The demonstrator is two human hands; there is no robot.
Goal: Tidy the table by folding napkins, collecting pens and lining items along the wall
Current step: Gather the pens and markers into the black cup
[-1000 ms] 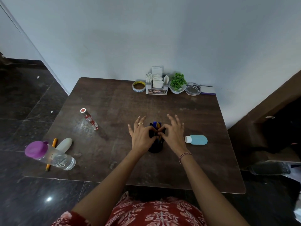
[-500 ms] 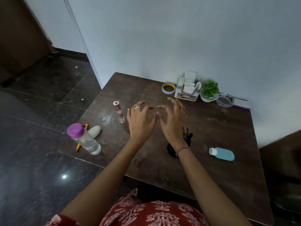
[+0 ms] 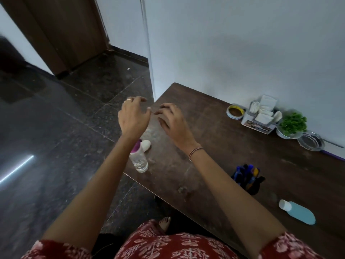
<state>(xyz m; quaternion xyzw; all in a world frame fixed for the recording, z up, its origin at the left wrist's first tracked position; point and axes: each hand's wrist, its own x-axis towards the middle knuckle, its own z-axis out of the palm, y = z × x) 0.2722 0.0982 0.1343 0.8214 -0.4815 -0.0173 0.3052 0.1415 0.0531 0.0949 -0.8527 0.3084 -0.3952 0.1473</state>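
Observation:
Both hands hover empty above the table's left end, fingers loosely curled. My left hand (image 3: 133,116) is over the table's left edge, above a clear bottle with a purple cap (image 3: 139,159) and a white oval object (image 3: 146,145). My right hand (image 3: 172,121) is just right of it. A black pen holder (image 3: 249,179) with several pens stands behind my right forearm. A blue bottle with a white cap (image 3: 298,212) lies near the front right. Folded white napkins fill a holder (image 3: 262,116) by the wall.
Along the wall stand a tape roll (image 3: 235,112), a small green plant in a bowl (image 3: 291,126) and a glass ashtray (image 3: 310,142). The dark wooden table (image 3: 214,146) ends at left over a dark tiled floor. A brown door stands at far left.
Both hands left the pen holder and moved left toward the purple-capped bottle. My view swung left, so the table now sits at the right. The red tube and orange pen are hidden now.

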